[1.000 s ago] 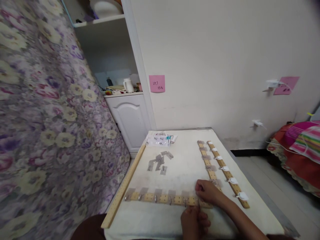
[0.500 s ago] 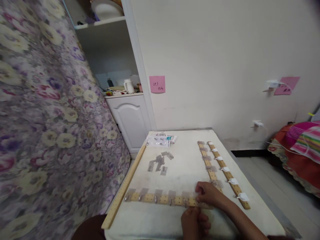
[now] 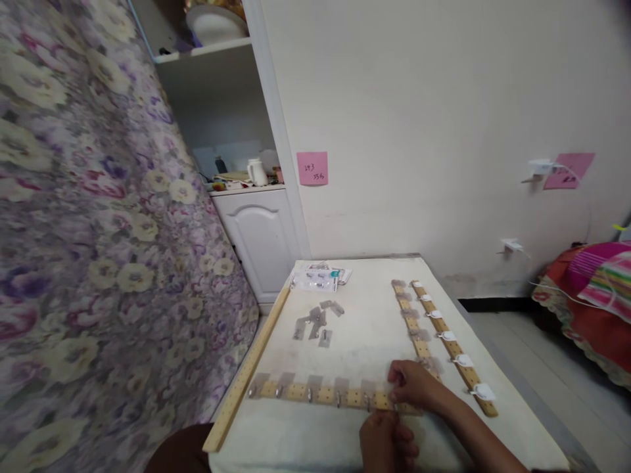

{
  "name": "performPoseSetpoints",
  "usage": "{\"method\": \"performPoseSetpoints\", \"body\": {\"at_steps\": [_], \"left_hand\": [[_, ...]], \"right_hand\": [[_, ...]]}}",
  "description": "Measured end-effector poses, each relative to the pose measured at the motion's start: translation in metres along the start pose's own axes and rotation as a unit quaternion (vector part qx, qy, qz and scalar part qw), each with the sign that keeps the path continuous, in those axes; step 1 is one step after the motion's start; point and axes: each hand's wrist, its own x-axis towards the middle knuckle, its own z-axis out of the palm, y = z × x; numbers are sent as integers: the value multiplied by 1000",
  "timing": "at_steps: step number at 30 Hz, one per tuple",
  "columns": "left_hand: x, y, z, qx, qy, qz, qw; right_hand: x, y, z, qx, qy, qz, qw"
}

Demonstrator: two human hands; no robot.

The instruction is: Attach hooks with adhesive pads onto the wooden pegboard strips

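Observation:
A light wooden strip with small holes [image 3: 325, 394] lies across the table's front, with several clear adhesive hooks [image 3: 310, 394] spaced along it. Over the strip's right end is my right hand [image 3: 414, 384], its thumb and fingertips closed about another adhesive hook, mostly hidden. Just below, at the strip's front edge, my left hand [image 3: 387, 441] has its fingers curled and pressed together; what they pinch cannot be made out. Loose clear hooks [image 3: 318, 318] lie in a small heap farther back.
A bare wooden strip [image 3: 249, 368] runs along the table's left edge. On the right lie a strip with clear hooks [image 3: 411, 322] and another with white hooks [image 3: 453, 345]. Hook packaging [image 3: 315, 280] rests at the back left. A floral curtain [image 3: 98, 230] hangs at left.
The whole view has shifted slightly. Both hands stay at the strip's right end, with hardly any movement of the fingers.

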Motion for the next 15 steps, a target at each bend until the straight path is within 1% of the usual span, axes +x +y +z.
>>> {"method": "performPoseSetpoints", "body": {"at_steps": [3, 6, 8, 12, 15], "left_hand": [[-4, 2, 0, 13, -7, 0, 1000], [-10, 7, 0, 13, -29, 7, 999], [-13, 10, 0, 7, -36, 0, 999], [-16, 16, 1, 24, -26, -18, 999], [-15, 22, -3, 20, -47, -37, 998]], "right_hand": [[3, 3, 2, -2, -3, 8, 1000], [6, 6, 4, -6, -6, 7, 1000], [6, 7, 5, -7, -8, 5, 1000], [7, 7, 8, -6, -8, 7, 1000], [6, 7, 10, -2, -10, 8, 1000]]}}
